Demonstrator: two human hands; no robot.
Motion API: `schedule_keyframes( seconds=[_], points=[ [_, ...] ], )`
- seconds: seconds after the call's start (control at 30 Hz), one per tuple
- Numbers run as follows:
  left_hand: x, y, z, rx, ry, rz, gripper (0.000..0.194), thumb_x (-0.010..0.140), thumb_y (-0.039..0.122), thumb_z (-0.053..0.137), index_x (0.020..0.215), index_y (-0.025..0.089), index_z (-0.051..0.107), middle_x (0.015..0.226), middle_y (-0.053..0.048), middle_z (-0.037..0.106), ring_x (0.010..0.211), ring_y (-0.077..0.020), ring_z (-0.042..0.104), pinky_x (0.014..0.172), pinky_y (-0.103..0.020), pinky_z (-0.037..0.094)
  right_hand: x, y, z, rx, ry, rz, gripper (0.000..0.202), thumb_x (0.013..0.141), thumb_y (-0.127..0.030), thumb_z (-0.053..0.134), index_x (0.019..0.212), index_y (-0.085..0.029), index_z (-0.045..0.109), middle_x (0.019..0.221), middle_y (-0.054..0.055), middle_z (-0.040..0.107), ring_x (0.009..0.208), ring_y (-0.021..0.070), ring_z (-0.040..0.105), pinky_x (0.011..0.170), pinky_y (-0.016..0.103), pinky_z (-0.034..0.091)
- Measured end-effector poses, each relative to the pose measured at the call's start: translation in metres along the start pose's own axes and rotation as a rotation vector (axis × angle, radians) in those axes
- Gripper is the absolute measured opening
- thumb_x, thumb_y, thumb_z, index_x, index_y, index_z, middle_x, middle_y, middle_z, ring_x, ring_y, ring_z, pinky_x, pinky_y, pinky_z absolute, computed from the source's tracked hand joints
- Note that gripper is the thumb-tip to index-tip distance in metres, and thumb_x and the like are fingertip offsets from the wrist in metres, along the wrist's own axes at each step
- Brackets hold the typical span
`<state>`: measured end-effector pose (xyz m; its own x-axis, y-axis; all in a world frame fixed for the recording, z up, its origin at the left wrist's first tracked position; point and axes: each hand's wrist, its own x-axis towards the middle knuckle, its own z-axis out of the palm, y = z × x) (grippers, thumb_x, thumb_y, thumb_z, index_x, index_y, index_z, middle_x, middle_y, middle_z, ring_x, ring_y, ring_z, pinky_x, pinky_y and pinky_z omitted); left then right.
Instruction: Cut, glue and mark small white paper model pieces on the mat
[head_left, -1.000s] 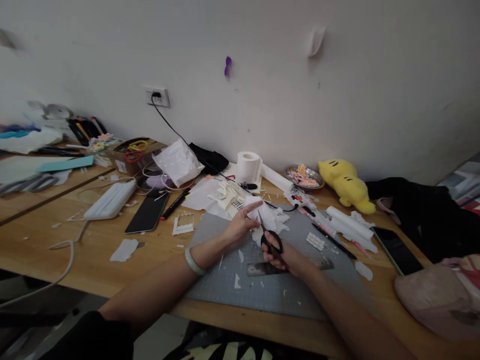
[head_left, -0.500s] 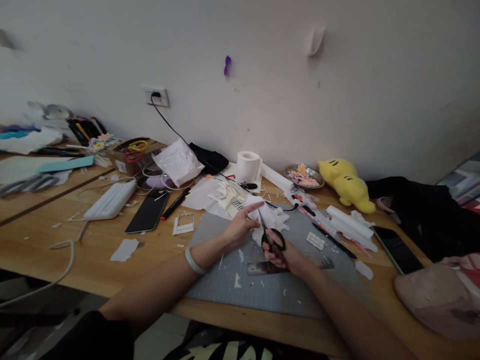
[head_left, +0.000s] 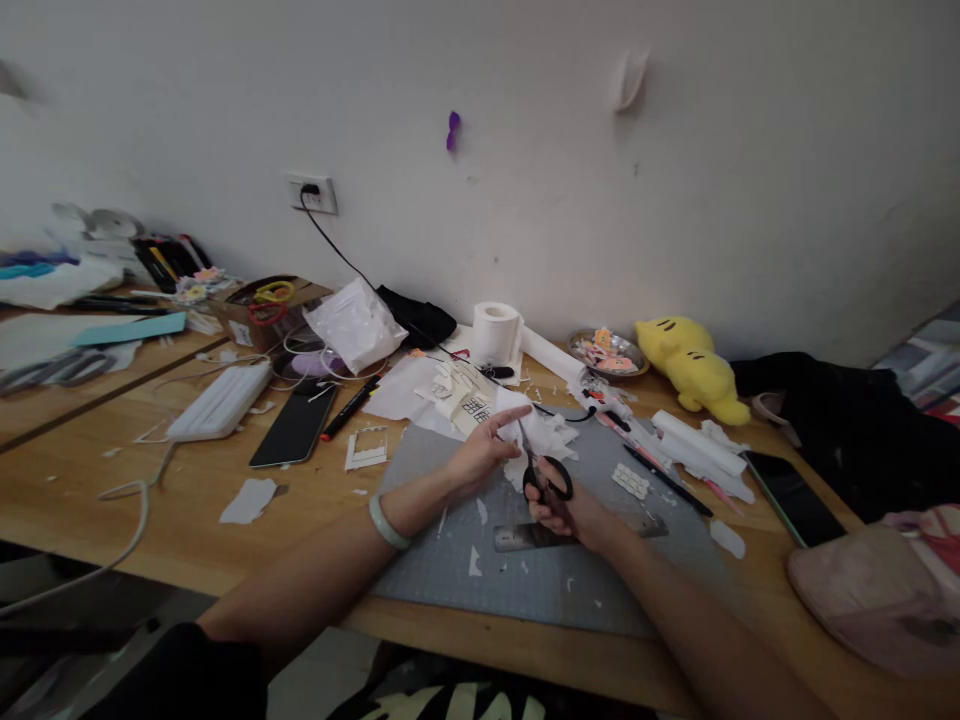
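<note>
My right hand point(head_left: 551, 505) is closed round the handles of black-handled scissors point(head_left: 556, 478), whose blades point up and away over the mat. Just left of the blades, my left hand point(head_left: 484, 452) pinches a piece of white paper point(head_left: 511, 432), its index finger stretched out along it. White paper scraps lie behind and under both hands, so the paper's outline is hard to make out. A grey cutting mat point(head_left: 450, 560) lies beneath, with a metal ruler point(head_left: 525, 538) partly covered by my right hand. Beyond my left hand are cream card pieces with black drawn grids point(head_left: 474, 406).
Left of the mat are a black phone point(head_left: 292, 428), a marker point(head_left: 351, 408) and a white power strip point(head_left: 221, 400). Behind stand a paper roll point(head_left: 496, 333) and a metal bowl point(head_left: 609, 352). A yellow plush toy point(head_left: 691, 365), a black pen point(head_left: 667, 480) and another phone point(head_left: 795, 498) are right.
Hardly anything differs. Both hands stay in place with the scissors and paper; the whole view has shifted very slightly.
</note>
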<state>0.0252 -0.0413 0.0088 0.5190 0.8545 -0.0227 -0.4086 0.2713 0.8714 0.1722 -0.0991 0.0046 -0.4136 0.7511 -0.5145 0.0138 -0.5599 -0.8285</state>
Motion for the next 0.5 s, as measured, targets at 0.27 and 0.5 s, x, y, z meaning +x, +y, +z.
schedule_keyframes(
  seconds=[0.27,0.5],
  points=[
    [-0.0004,0.0011,-0.0003,0.023,0.006,-0.004,0.067,0.049,0.002,0.057,0.114,0.019,0.054,0.083,0.000,0.063,0.063,-0.0077,0.054,0.059,-0.019,0.037,0.0007,0.0011,0.0004,0.004,0.010,-0.028,0.045,0.079,-0.060,0.032,0.066,-0.018,0.040,0.045,-0.009,0.034,0.029,0.0015,0.019,0.027,0.013,0.013],
    [-0.0016,0.0026,0.0004,0.052,0.000,-0.010,0.070,0.050,0.002,0.056,0.117,0.018,0.051,0.071,0.004,0.061,0.051,-0.0044,0.048,0.052,-0.017,0.033,0.0011,0.0010,0.0014,0.011,0.032,-0.032,0.044,0.079,-0.060,0.033,0.066,-0.018,0.040,0.045,-0.009,0.035,0.029,0.0011,0.021,0.028,0.013,0.013]
  ],
)
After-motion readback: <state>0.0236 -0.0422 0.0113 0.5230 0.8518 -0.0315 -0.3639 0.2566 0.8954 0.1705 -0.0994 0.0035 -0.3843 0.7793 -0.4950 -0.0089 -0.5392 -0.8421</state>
